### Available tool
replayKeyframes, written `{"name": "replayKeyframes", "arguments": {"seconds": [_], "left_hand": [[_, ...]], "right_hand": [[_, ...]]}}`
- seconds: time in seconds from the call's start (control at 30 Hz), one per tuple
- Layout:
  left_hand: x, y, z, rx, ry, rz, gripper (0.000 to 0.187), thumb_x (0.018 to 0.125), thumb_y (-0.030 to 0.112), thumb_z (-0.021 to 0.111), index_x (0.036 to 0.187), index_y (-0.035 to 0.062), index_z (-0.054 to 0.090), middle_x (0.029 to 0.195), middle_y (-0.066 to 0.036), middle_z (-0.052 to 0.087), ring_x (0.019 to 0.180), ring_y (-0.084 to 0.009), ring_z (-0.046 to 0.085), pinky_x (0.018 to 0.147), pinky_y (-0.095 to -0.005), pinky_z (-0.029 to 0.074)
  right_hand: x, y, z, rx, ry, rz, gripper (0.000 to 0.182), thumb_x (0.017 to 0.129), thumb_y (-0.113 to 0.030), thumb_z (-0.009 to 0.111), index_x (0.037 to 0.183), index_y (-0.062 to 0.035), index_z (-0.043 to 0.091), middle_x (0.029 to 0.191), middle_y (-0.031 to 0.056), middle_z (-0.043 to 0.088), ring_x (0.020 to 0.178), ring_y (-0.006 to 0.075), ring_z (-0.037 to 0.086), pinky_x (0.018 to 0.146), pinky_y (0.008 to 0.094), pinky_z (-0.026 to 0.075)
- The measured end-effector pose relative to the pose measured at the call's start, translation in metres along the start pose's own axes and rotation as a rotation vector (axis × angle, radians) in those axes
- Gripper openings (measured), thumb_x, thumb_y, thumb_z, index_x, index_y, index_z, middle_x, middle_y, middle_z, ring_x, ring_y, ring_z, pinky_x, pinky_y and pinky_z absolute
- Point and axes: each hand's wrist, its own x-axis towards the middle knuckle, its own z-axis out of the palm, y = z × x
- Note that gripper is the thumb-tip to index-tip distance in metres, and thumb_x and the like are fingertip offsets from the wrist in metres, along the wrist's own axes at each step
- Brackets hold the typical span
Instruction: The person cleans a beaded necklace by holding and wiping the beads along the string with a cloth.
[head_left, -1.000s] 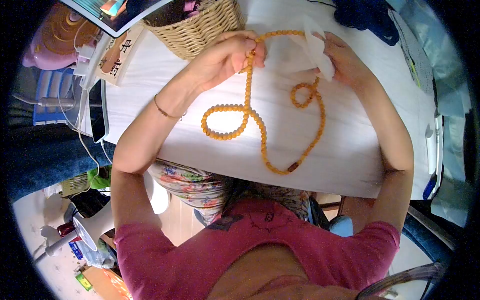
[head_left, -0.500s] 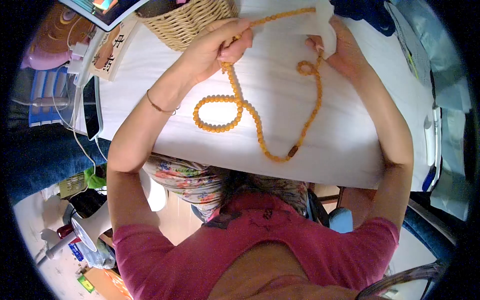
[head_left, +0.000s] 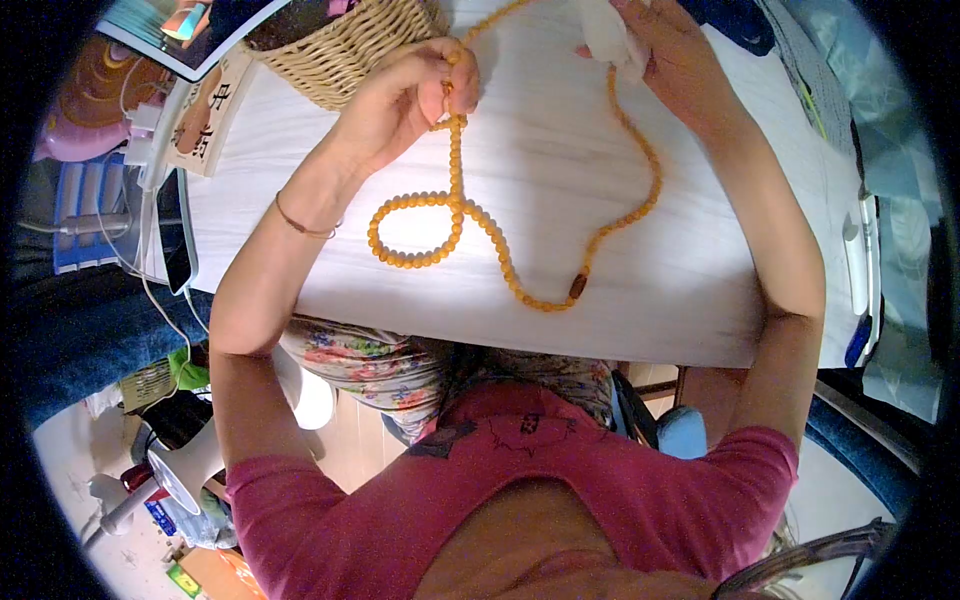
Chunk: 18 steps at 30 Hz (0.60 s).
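A long string of amber-coloured beads (head_left: 457,165) lies on the white tabletop, with one round loop at the left and a brown barrel bead (head_left: 579,286) at its lowest bend. My left hand (head_left: 415,95) is closed around the strand, pinching it, with beads hanging below the fingers. From there a stretch of beads runs up and right, past the top edge of view. My right hand (head_left: 672,50) grips a soft white cloth (head_left: 605,35), perhaps a tissue. Beads hang down from under the cloth; whether it wraps them is hidden.
A wicker basket (head_left: 345,55) stands just beyond my left hand, beside a tablet (head_left: 205,35). A phone (head_left: 178,235) with a cable lies at the table's left edge. Dark blue fabric (head_left: 735,22) sits at the back right. The table's front edge is close to my lap.
My right hand has moved up and left with the cloth. My left hand has shifted slightly left and down. The small loop below the right hand has straightened out.
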Motion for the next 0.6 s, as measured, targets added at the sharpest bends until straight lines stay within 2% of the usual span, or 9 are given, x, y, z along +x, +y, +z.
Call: {"name": "replayKeyframes", "arguments": {"seconds": [0.13,0.23,0.3,0.37,0.4,0.47,0.5,0.57,0.6], "left_hand": [[0.0,0.0,0.001,-0.048,-0.015,-0.009,0.016,0.074,0.014,0.036,0.063,0.0043,0.042,0.055,-0.001,0.038,0.054,-0.0106,0.035,0.052,-0.0211,0.029],[0.0,0.002,-0.005,-0.164,-0.053,-0.051,0.02,0.078,0.016,0.036,0.061,0.0056,0.039,0.052,0.001,0.033,0.047,-0.0078,0.028,0.045,-0.0204,0.025],[0.0,0.002,-0.003,-0.196,-0.014,-0.06,0.024,0.081,0.019,0.037,0.06,0.0064,0.037,0.051,0.003,0.029,0.045,-0.0065,0.023,0.041,-0.0205,0.021],[-0.001,0.002,0.0,-0.146,0.046,-0.064,0.027,0.082,0.021,0.038,0.058,0.0066,0.039,0.053,0.002,0.033,0.046,-0.0068,0.027,0.043,-0.0196,0.023],[-0.001,0.003,0.002,-0.123,0.074,-0.065,0.029,0.082,0.022,0.039,0.057,0.0067,0.04,0.054,0.002,0.035,0.046,-0.0069,0.029,0.043,-0.0191,0.024],[-0.001,0.004,0.007,-0.081,0.103,-0.045,0.028,0.081,0.021,0.04,0.057,0.0067,0.041,0.058,0.0,0.04,0.05,-0.0081,0.034,0.047,-0.0192,0.028],[0.0,0.004,0.01,-0.061,0.103,-0.026,0.025,0.08,0.018,0.04,0.057,0.0065,0.042,0.06,-0.001,0.042,0.053,-0.0092,0.037,0.051,-0.0197,0.031],[0.0,0.002,0.007,-0.06,0.08,0.015,0.02,0.077,0.013,0.04,0.058,0.0062,0.042,0.065,-0.003,0.044,0.06,-0.0112,0.041,0.058,-0.0215,0.034],[0.001,-0.002,0.001,-0.078,0.055,0.036,0.017,0.075,0.011,0.04,0.059,0.0061,0.042,0.067,-0.004,0.045,0.064,-0.0122,0.042,0.061,-0.0229,0.035]], "right_hand": [[0.004,0.017,-0.016,-0.309,0.05,0.171,0.023,0.081,-0.026,0.046,0.089,-0.0054,0.051,0.073,-0.0006,0.053,0.07,0.008,0.05,0.063,0.0228,0.043],[0.005,0.03,-0.022,-0.038,0.132,0.35,0.027,0.079,-0.028,0.049,0.093,-0.0054,0.05,0.075,-0.0007,0.053,0.067,0.0076,0.05,0.06,0.0213,0.042],[0.011,0.059,-0.068,0.199,-0.233,0.288,0.032,0.076,-0.021,0.05,0.103,-0.0056,0.044,0.088,0.0034,0.05,0.075,0.0118,0.051,0.063,0.0216,0.044],[0.009,0.053,-0.067,0.166,-0.413,0.153,0.037,0.075,-0.018,0.05,0.108,-0.0052,0.04,0.095,0.0059,0.049,0.08,0.0144,0.051,0.066,0.0228,0.045],[-0.005,0.026,-0.038,0.017,-0.41,0.053,0.036,0.077,-0.019,0.048,0.109,-0.0047,0.039,0.096,0.0065,0.049,0.081,0.015,0.052,0.067,0.0239,0.046],[-0.023,0.008,0.0,0.027,-0.325,0.069,0.036,0.078,-0.021,0.046,0.109,-0.0037,0.039,0.097,0.0074,0.049,0.084,0.016,0.052,0.069,0.0257,0.046],[-0.028,0.007,0.011,0.186,-0.243,0.185,0.036,0.079,-0.022,0.045,0.109,-0.0032,0.039,0.098,0.0078,0.049,0.084,0.0165,0.052,0.07,0.0265,0.046],[-0.024,0.019,0.006,0.046,-0.149,0.155,0.035,0.077,-0.019,0.048,0.107,-0.0018,0.04,0.097,0.0088,0.05,0.084,0.0174,0.052,0.069,0.0264,0.046],[-0.012,0.034,-0.009,-0.252,-0.136,0.008,0.034,0.075,-0.016,0.052,0.104,-0.0008,0.042,0.096,0.0095,0.05,0.083,0.0179,0.053,0.067,0.0255,0.046]]}}
